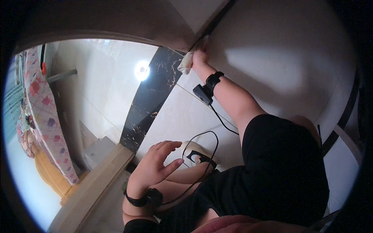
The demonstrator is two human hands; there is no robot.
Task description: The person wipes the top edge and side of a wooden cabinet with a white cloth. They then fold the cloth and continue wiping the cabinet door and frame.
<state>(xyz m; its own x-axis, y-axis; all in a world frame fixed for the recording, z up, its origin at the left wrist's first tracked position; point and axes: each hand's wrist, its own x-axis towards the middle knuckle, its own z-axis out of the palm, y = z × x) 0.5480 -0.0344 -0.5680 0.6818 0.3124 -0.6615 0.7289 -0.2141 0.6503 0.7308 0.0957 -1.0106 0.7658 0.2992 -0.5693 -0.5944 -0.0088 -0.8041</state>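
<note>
My right hand reaches far forward to the floor-level corner where the brown door or panel meets a dark edge strip. Its fingers are closed round a crumpled whitish cloth, which hangs out toward the dark marble threshold. Part of the grip is hidden behind the hand. Nearer to me, my left hand is in the air above my bent leg, holding nothing, with thumb and fingers apart. Each wrist wears a black strap with a small device; the right one trails a black cable.
A beige door frame rises at the lower left, with a grey box behind it. Beyond the threshold stands a bed with a pink-patterned sheet. A brown panel spans the top. My shoe rests on pale floor tiles.
</note>
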